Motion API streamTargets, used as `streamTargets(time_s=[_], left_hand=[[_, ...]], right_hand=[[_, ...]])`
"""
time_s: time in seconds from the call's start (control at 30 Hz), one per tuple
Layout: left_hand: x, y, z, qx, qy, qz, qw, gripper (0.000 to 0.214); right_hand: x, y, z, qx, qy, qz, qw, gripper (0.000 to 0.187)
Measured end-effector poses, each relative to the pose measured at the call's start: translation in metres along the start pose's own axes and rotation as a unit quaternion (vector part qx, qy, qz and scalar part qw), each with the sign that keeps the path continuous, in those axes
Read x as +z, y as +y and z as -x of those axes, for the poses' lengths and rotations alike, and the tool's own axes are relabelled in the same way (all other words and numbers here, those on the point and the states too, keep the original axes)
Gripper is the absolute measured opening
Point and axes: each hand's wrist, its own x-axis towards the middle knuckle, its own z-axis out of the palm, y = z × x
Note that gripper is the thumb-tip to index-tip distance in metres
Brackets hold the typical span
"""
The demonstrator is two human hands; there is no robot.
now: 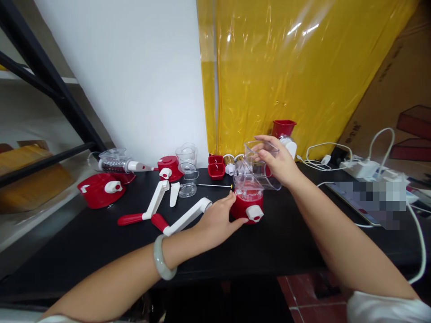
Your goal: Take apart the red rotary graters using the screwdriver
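Observation:
My left hand (217, 222), a pale bangle on its wrist, grips the side of a red suction-style base (240, 207) with a white knob (255, 213) at its front. Above the base, my right hand (279, 160) has its fingers closed on the rim of a clear plastic grater housing (248, 172). The housing's lower end meets the top of the base; whether it is locked on, I cannot tell. To the left lie two white crank handles with red grips, one nearer (186, 219) and one farther (155, 201).
A screwdriver (215, 185) lies behind my left hand. Against the wall stand a red square cup (216, 167), metal grater drums (229, 163) and another red base (169, 168). A second grater (101, 188) is at far left. A phone or tablet (350, 204) and white cables (419, 237) occupy the right.

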Motion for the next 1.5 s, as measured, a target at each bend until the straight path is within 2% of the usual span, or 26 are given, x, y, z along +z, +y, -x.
streamTargets(time_s=[0.1,0.33,0.5,0.6,0.7,0.83,1.0,1.13,1.27,1.37,1.5], left_hand=[[-0.004,0.0,-0.003,0.005,-0.002,0.022,1.0,0.061],[-0.008,0.001,-0.002,-0.026,-0.019,0.02,0.999,0.067],[-0.009,-0.001,-0.002,0.003,-0.02,0.003,1.0,0.067],[-0.012,0.001,0.0,0.013,-0.02,-0.019,1.0,0.066],[-0.017,0.002,0.0,0.003,-0.032,-0.031,0.999,0.068],[-0.023,0.0,-0.007,-0.017,-0.019,-0.007,1.0,0.074],[-0.025,-0.006,-0.035,0.009,-0.051,0.059,0.997,0.102],[-0.022,-0.009,-0.058,0.001,-0.099,0.113,0.989,0.115],[-0.019,-0.011,-0.067,-0.012,-0.085,0.148,0.985,0.108],[-0.023,-0.01,-0.065,-0.013,-0.06,0.225,0.972,0.098],[-0.048,-0.008,-0.05,-0.009,-0.019,0.314,0.949,0.086]], right_hand=[[-0.002,0.002,-0.003,-0.002,-0.026,-0.034,0.999,0.055],[-0.01,0.01,-0.016,0.011,-0.104,-0.086,0.991,0.069],[-0.015,0.01,-0.028,0.021,-0.162,-0.125,0.979,0.077],[-0.02,0.009,-0.036,0.032,-0.17,-0.145,0.974,0.082],[-0.028,0.007,-0.042,0.021,-0.14,-0.162,0.977,0.079],[-0.048,-0.005,-0.042,-0.003,-0.082,-0.158,0.984,0.065],[-0.073,-0.025,-0.034,-0.006,-0.001,-0.068,0.998,0.054],[-0.079,-0.03,-0.026,-0.005,0.034,-0.031,0.999,0.048],[-0.08,-0.022,-0.019,-0.009,0.066,-0.023,0.998,0.047],[-0.082,-0.013,-0.018,-0.005,0.093,0.005,0.996,0.042],[-0.083,-0.002,-0.02,0.01,0.136,0.036,0.99,0.038]])
